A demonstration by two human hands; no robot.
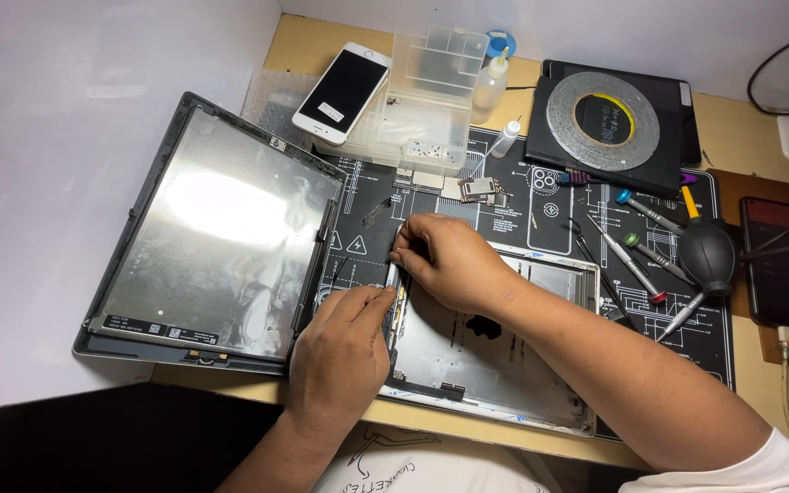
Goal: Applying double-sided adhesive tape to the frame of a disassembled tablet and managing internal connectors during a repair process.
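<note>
An opened tablet lies on a black work mat [541,219]. Its silver back shell [504,365] rests in front of me, and its screen panel [221,237] is folded out to the left, glass side down. My left hand [340,351] presses on the shell's left edge, fingers bent toward the hinge side. My right hand [445,260] reaches across from the right, fingertips pinching something small at the same edge; I cannot make out what it is. The two hands almost touch there.
A white phone [344,91] leans on a clear plastic parts box [431,96] at the back. A roll of tape [600,119], several screwdrivers [636,265], a black air blower [707,254], small bottles [490,82] and a dark phone [778,260] sit to the right.
</note>
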